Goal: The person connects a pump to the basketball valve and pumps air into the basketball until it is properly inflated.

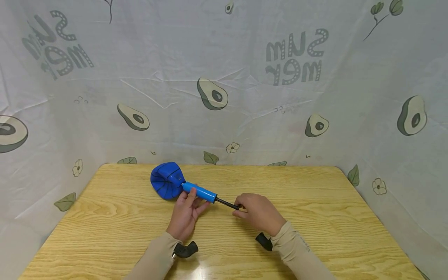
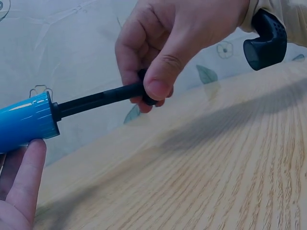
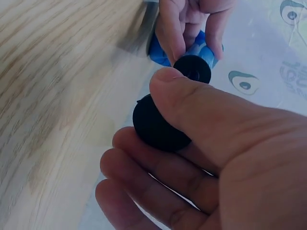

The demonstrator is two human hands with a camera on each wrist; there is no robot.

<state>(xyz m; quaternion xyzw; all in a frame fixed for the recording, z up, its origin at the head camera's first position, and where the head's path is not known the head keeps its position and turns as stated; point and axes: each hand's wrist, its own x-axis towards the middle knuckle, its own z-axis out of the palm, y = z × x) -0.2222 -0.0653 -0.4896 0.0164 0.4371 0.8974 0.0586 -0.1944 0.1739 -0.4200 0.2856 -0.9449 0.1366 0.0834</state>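
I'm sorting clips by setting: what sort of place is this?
Probably a makeshift indoor recording booth: avocado-print sheeting surrounds a wood-grain table at the back and sides, and a curved black attachment shows at each wrist. What lies beyond is hidden.

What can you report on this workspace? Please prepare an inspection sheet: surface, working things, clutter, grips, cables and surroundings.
Surface: light wood-grain table, with a bright reflection at the near edge.
Job's things: blue ball, caved in; blue pump barrel with its tip at the ball, insertion cannot be told; black rod extending from the barrel.
Clutter: nothing seen.
Grips: left grip holds the barrel; right grip pinches the black handle at the rod's end.
Cables: nothing seen.
Surroundings: pale cloth with avocado prints and reversed "summer" lettering behind the table.
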